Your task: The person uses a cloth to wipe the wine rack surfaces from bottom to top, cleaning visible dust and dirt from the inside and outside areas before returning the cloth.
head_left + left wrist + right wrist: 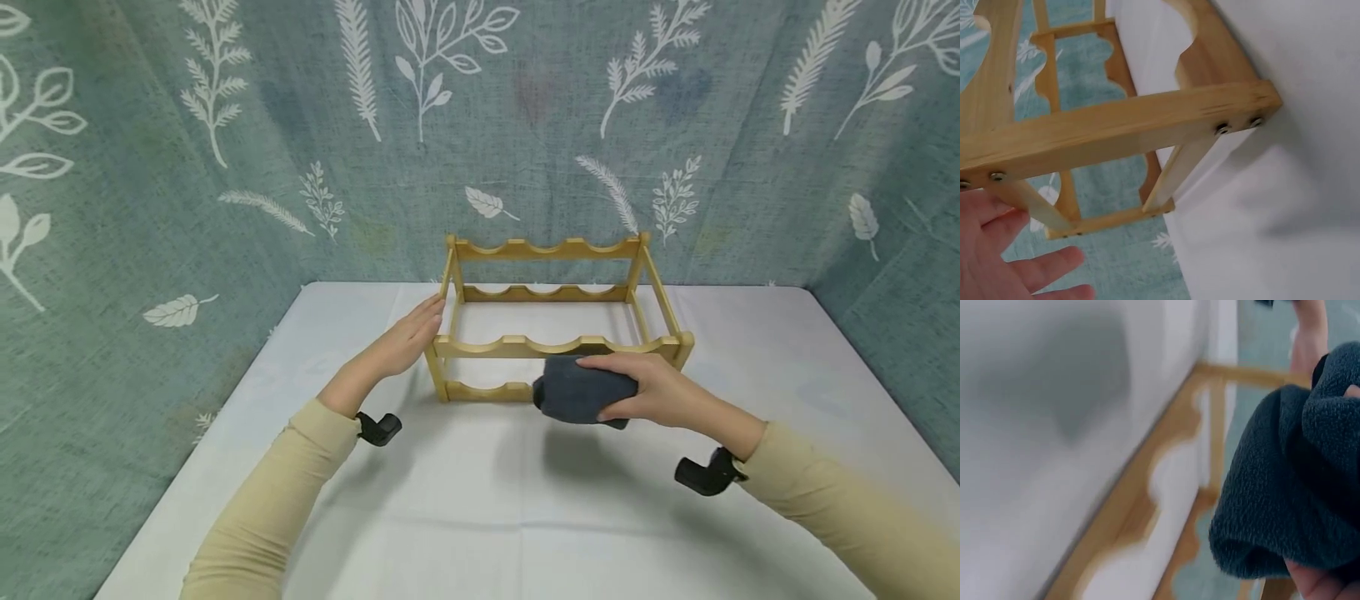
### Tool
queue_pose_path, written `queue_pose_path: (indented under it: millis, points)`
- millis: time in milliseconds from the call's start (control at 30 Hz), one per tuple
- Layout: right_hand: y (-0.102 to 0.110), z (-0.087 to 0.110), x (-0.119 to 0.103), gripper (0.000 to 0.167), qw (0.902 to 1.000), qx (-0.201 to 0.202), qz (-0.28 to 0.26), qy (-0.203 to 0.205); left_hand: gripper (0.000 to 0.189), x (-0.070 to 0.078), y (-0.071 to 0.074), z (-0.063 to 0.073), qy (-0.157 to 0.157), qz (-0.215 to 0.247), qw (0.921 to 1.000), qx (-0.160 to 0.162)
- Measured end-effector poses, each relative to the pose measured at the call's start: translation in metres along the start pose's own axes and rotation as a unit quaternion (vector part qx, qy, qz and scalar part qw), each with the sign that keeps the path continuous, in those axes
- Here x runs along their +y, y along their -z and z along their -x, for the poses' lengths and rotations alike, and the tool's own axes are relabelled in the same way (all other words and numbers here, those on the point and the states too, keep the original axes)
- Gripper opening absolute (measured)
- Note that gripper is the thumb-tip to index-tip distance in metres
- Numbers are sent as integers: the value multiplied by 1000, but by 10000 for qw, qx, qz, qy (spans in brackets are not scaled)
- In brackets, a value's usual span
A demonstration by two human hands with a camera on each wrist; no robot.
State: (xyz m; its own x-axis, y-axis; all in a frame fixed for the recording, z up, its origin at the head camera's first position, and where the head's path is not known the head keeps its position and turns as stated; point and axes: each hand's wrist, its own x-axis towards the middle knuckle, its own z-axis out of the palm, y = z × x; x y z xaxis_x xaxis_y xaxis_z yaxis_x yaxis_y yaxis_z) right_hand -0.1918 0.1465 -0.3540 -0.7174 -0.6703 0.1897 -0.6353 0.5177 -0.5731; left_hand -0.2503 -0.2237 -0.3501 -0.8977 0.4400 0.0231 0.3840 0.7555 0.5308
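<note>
A light wooden rack (517, 345) with scalloped rails stands on the white-covered table. My left hand (408, 340) lies against the rack's left side, its fingers extended; in the left wrist view, the fingers (1047, 269) are spread beside the side bar (1116, 128). In front of the rack's front rails, my right hand (652, 390) grips a bunched dark blue towel (581, 390) above the table. Seen from the right wrist, the towel (1272, 487) has a fuzzy texture and loose folds. Part of the lower front rail is hidden behind it.
A green-blue cloth (540, 183) printed with white leaves hangs behind the table and at both sides. The white tabletop (465, 500) extends in front of the rack, with shadows under the arms. Black wrist cameras (705, 477) sit below both wrists.
</note>
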Motion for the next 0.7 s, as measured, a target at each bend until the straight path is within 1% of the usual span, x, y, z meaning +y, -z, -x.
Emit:
queue_pose_path:
  millis: [133, 300, 400, 533, 600, 700]
  points:
    - [-24, -38, -22, 66, 9997, -189, -79, 103, 59, -2, 4, 0, 25, 252, 9994, -222]
    - [-51, -82, -43, 67, 9993, -227, -208, 227, 54, -9, 7, -1, 38, 596, 9977, -310]
    - [-63, -100, -54, 67, 9992, -219, -140, 311, 54, -10, 7, -1, 33, 566, 9979, -318]
    - [-70, -110, -62, 67, 9995, -58, 61, 320, 57, -8, 7, -2, -5, 440, 9984, -342]
    - [-71, -110, -64, 65, 9995, 54, 178, 240, 58, -7, 6, -1, 2, 461, 9983, -352]
    - [-70, -104, -62, 64, 9994, 191, 265, 115, 58, -8, 5, -2, -6, 511, 9980, -360]
